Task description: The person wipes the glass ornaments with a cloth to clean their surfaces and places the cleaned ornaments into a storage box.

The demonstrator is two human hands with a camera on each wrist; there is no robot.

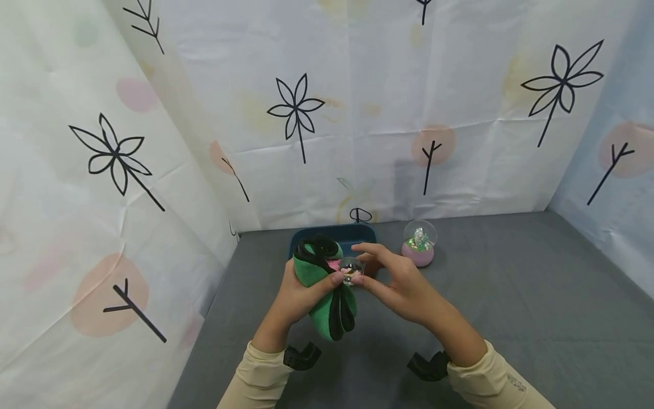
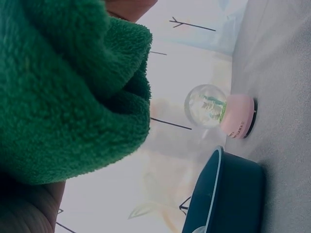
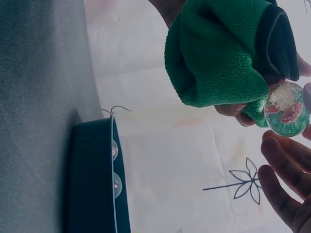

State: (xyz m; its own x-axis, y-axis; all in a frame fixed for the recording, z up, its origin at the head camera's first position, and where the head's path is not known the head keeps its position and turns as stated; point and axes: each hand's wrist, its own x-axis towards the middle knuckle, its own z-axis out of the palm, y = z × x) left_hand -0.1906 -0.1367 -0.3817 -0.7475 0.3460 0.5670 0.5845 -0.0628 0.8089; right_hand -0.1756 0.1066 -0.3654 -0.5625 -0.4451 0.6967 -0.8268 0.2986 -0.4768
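My left hand grips a bunched green towel with black edging, its thumb against a small snow globe. In the right wrist view the snow globe has a clear dome with pink and white bits inside; the towel partly hides its pink base. My right hand holds the globe between thumb and fingers from the right, with other fingers spread beside it. In the left wrist view the towel covers much of the scene and hides the held globe.
Behind the hands, a dark blue bin stands on the grey tabletop. Clear domes show over its rim in the right wrist view. Right of the bin stands a larger snow globe with a pink base. Printed cloth hangs behind.
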